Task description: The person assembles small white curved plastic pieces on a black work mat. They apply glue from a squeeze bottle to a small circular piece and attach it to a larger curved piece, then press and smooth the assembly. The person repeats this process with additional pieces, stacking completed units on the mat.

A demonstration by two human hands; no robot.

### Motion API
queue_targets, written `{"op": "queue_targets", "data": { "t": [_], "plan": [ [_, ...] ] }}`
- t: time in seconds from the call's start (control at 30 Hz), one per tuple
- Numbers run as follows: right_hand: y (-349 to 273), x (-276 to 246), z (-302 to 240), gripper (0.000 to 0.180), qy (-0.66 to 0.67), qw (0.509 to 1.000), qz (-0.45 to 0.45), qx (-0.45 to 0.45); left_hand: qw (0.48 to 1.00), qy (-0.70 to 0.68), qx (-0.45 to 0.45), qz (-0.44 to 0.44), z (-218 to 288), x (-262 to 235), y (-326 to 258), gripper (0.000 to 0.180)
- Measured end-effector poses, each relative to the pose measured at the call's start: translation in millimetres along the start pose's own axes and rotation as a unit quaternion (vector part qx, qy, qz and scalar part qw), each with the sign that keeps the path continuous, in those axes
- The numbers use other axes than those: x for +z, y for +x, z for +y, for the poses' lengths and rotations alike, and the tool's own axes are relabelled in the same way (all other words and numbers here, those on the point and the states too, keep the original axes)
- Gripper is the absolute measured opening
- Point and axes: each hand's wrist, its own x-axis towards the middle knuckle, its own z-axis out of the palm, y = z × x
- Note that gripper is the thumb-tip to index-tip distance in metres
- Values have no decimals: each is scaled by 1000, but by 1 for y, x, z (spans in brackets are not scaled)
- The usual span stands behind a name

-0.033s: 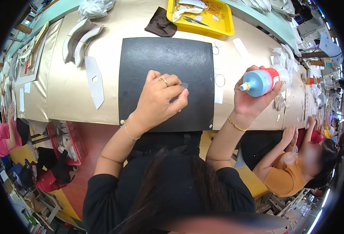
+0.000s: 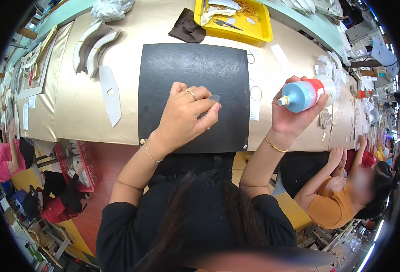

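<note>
My left hand (image 2: 191, 109) is closed in a pinch above the black mat (image 2: 193, 63). A small translucent, round-edged piece (image 2: 215, 98) sticks out between its thumb and forefinger. Off the mat's right edge, my right hand (image 2: 290, 120) grips a squeeze bottle (image 2: 302, 95) with a blue body, a red band and a pale nozzle. The bottle is tilted, its nozzle pointing left toward the mat. Part of its far end is behind my fingers.
Left of the mat lie a white cardboard template (image 2: 110, 96) and curved bundled pieces (image 2: 93, 47). At the back are a dark cloth (image 2: 187, 26) and a yellow tray (image 2: 267, 22) with scissors. A co-worker in orange (image 2: 336, 201) sits to the right; a red crate (image 2: 91, 167) stands on the floor.
</note>
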Motion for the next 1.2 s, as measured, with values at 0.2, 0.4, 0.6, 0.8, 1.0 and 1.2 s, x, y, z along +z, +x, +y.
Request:
{"op": "queue_targets", "data": {
  "t": [0.2, 0.4, 0.6, 0.8, 1.0, 1.2],
  "plan": [
    [6, 1, 10, 54, 8, 999, 16, 31, 999, 6, -28, -26, -9, -2, 0, 5],
    [-1, 7, 17, 56, -85, 996, 18, -16, 996, -37, -87, 1, -9, 1, -2, 12],
    [-5, 12, 23, 59, -150, 987, 32, -49, 974, -144, -170, -33, -12, -2, -4, 7],
    [-10, 10, 31, 54, -196, 977, 26, -78, 966, -174, -190, 14, -11, 3, -4, 9],
    [-12, 11, 33, 57, -192, 977, 35, -86, 975, -105, -195, 24, -21, 5, -10, 15],
    [-13, 10, 31, 57, -199, 975, 33, -97, 982, 43, -178, -44, -28, 14, -15, 34]
  ]
}}
